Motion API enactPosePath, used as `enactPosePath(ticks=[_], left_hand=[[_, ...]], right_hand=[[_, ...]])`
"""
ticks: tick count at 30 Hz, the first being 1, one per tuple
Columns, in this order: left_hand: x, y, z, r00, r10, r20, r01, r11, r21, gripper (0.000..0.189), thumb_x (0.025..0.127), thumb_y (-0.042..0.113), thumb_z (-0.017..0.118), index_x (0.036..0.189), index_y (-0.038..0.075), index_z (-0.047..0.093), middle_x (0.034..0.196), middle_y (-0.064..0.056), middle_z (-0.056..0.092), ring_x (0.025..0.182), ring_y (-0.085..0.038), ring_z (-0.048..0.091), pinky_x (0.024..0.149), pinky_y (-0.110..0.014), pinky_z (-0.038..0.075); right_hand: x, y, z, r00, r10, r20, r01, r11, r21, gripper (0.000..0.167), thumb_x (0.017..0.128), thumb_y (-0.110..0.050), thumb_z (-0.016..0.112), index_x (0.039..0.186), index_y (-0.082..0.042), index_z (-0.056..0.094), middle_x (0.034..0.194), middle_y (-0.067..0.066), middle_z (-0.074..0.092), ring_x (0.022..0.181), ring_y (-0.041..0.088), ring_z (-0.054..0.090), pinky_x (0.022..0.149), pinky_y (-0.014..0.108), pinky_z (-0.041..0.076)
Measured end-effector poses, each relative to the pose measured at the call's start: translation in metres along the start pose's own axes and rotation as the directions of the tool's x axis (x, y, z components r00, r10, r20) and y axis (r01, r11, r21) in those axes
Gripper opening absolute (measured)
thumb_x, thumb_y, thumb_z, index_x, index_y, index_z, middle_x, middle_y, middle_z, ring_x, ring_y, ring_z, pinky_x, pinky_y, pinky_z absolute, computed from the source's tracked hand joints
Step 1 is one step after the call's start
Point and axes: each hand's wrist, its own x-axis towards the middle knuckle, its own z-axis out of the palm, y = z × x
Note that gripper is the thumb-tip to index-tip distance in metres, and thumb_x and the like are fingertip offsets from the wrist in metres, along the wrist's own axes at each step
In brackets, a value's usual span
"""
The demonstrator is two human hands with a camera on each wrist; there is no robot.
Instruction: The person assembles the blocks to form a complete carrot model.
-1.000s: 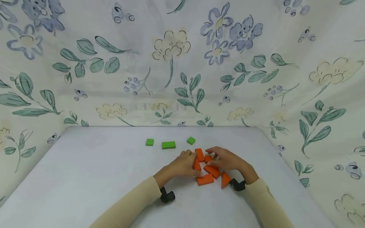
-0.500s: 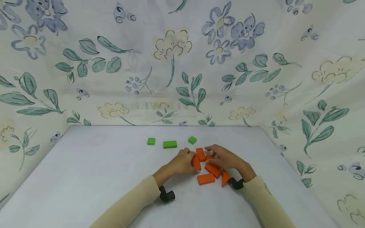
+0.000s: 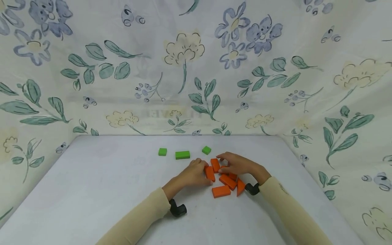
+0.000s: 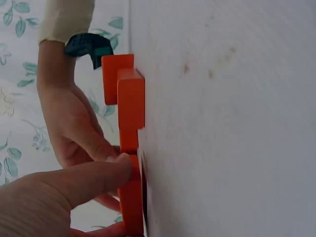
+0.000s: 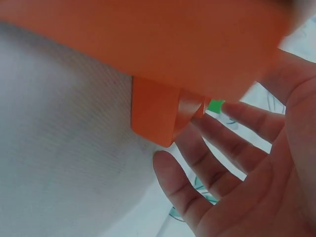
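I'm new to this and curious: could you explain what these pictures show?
No machine here: a person works with two bare hands. The wide picture comes from a camera on the head, looking down; the close ones come from small black cameras on the wrists. A white table bears three green blocks and a loose cluster of orange blocks, with flowered cloth behind. The left hand grips one orange block between thumb and fingers. The right hand is by the others, fingers loosely spread; whether it touches any is hard to tell.

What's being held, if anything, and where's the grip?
Left hand: an orange block, pinched by its near and far ends. Right hand: no hold visible.
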Motion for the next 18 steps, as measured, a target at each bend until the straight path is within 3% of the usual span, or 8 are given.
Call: enactPosePath(ticks=[7,13,18], left_hand=[[-0.014,-0.024,-0.019,0.997,-0.013,-0.072,0.011,1.0,-0.023,0.062,0.081,0.038,0.081,0.129,0.005,0.06,0.117,-0.006,0.058,0.105,-0.02,0.051,0.091,-0.038,0.051],[-0.054,-0.067,-0.05,0.99,-0.047,-0.135,0.045,0.999,-0.018,0.067,0.079,0.038,0.082,0.131,0.004,0.058,0.126,-0.01,0.058,0.114,-0.024,0.052,0.095,-0.045,0.05],[-0.086,-0.099,-0.075,0.987,-0.082,-0.137,0.073,0.995,-0.067,0.063,0.081,0.035,0.081,0.132,0.006,0.059,0.124,-0.01,0.058,0.114,-0.026,0.054,0.094,-0.046,0.05]], right_hand=[[0.005,0.0,0.001,0.999,0.032,-0.001,-0.032,0.999,-0.002,0.063,0.093,-0.035,0.071,0.145,-0.008,0.049,0.13,0.008,0.058,0.095,0.017,0.057,0.088,0.032,0.054],[0.008,0.002,0.006,0.998,0.053,0.022,-0.053,0.998,0.018,0.064,0.092,-0.038,0.072,0.145,-0.011,0.049,0.129,0.004,0.055,0.093,0.016,0.054,0.082,0.029,0.051],[0.008,-0.002,0.003,0.999,0.044,0.03,-0.042,0.998,-0.035,0.066,0.09,-0.041,0.073,0.144,-0.011,0.051,0.124,0.006,0.055,0.095,0.016,0.053,0.086,0.032,0.051]])
